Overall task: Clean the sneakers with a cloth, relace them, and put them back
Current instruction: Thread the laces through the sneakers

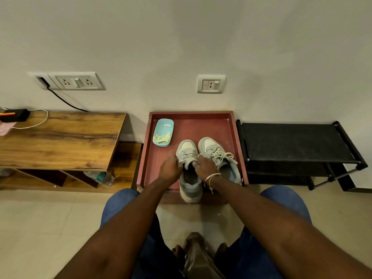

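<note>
Two grips: both on worked sneaker (187,148); left grip (171,168) at its left side, right grip (206,165) at its right.
Left grip: fingers curled, pinching what looks like a lace (182,162) end drawn out sideways from the upper eyelets.
Right grip: fingers curled over tongue/collar area, holding shoe down; exact finger hold hidden.
Sneaker pos: on red tray (201,125), toe to wall, heel hanging over tray's near rim.
Second sneaker (211,147): just beside the first, maybe touching at toe. It is laced, w/ ends loose and sprawled over its top.
Step (my read): relacing, near top eyelets. Cleaning prob done, as cloth (162,137) lies in blue tub (168,129) at tray's far left corner.
Do it well: steady right grip on tongue so it sits centred. Pull lace flat, no twist. Snug row by row, not only at top, and even both ends before tying.
Risk: heel overhang, so a hard tug could tip shoe off rim. Slide it fwd first.
Put-back: shoe rack (291,141) stands just right of tray, prob the spot.
</note>
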